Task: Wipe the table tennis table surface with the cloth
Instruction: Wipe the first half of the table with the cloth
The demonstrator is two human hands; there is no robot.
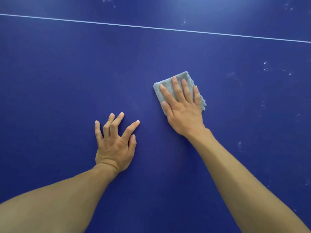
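Note:
A folded grey cloth (188, 78) lies flat on the dark blue table tennis table (67, 73), right of centre. My right hand (182, 106) presses down on the cloth with straight, spread fingers and covers most of it. My left hand (114, 140) rests on the bare table to the left of the cloth and nearer to me. Its fingers are spread and arched, with the fingertips on the surface, and it holds nothing.
A thin white line (151, 27) crosses the table from left to right at the far side. White specks and smudges (267, 66) dot the surface at the right and along the top.

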